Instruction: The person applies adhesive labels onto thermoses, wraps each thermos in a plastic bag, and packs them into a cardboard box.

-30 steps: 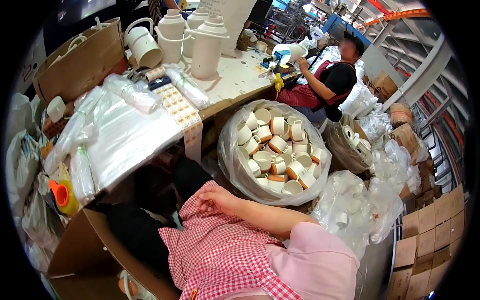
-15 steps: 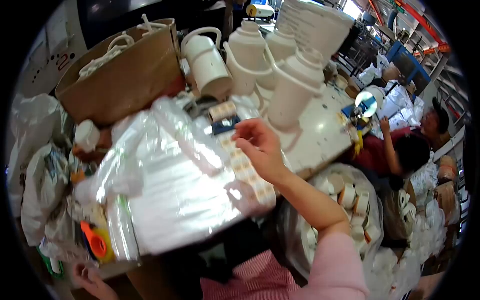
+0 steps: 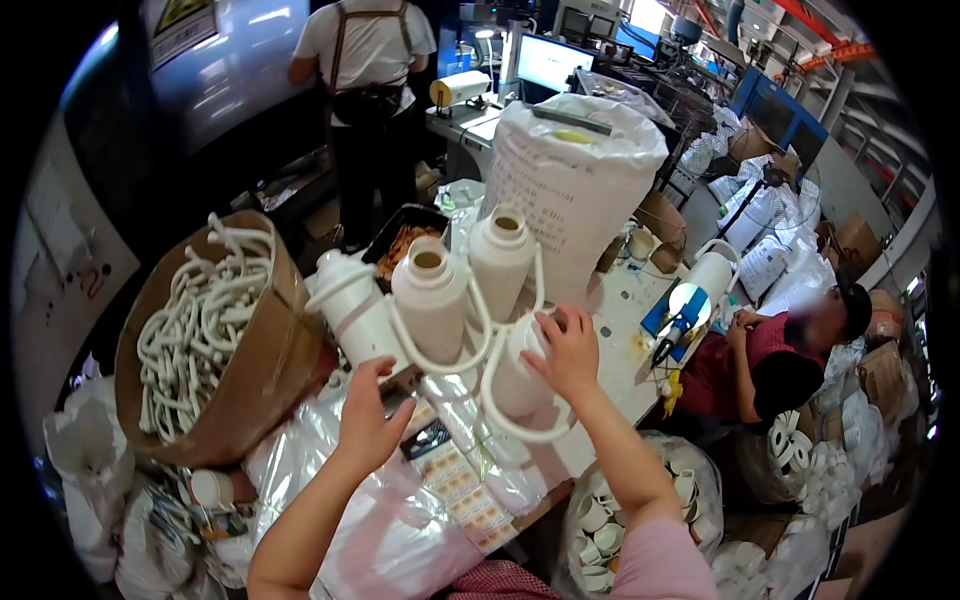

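My right hand (image 3: pixel 568 355) is curved over the upper part of a white plastic flask (image 3: pixel 522 378) with a loop handle, its fingers closed round the top and covering the neck. To its left, my left hand (image 3: pixel 375 425) is held up with thumb and fingers apart, nothing in it, above the clear plastic bags (image 3: pixel 395 540). Two more white flasks with handles, one nearer (image 3: pixel 428 310) and one farther (image 3: pixel 503 262), stand upright behind. Another white flask (image 3: pixel 358 305) leans at the left. A sheet of small printed labels (image 3: pixel 462 490) lies on the bags.
A cardboard box (image 3: pixel 255 370) of white handles stands at the left. A large white sack (image 3: pixel 570 190) rises behind the flasks on the white table (image 3: pixel 610 400). A bag of white cup-like parts (image 3: pixel 610 530) is below right. One person sits right; another stands behind.
My view has tilted up. My right hand has gone from over the label sheet to the white flask. My left hand has risen from the lower left to the middle.
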`<action>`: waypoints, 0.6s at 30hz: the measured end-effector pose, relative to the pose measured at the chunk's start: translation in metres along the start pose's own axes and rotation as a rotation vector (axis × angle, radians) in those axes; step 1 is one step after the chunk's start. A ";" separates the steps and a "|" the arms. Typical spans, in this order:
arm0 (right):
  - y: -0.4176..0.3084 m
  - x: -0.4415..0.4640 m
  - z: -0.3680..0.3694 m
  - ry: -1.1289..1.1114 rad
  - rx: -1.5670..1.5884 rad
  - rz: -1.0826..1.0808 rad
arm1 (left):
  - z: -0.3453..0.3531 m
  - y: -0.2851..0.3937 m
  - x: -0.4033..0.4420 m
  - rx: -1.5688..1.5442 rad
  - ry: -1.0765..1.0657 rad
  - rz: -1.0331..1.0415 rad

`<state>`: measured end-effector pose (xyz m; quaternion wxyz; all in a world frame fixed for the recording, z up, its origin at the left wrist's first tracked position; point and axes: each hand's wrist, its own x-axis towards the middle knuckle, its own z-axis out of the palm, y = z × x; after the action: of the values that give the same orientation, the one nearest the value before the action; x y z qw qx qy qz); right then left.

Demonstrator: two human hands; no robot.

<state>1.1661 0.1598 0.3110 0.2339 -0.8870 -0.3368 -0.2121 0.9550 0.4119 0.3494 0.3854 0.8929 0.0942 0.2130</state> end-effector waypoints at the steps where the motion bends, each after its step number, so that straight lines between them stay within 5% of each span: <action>1: 0.006 0.000 -0.002 0.006 0.002 0.010 | 0.010 0.002 0.029 -0.006 0.000 -0.028; 11: 0.071 0.006 -0.010 0.162 0.251 0.138 | 0.115 -0.053 0.215 0.267 0.242 0.054; 18: 0.147 0.030 -0.037 0.001 -0.215 0.278 | 0.115 -0.083 0.230 0.171 0.308 0.091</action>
<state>1.2811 0.0572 0.3167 0.1651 -0.9448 -0.1862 -0.2130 1.2115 0.4701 0.2893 0.2791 0.8825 0.1294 0.3558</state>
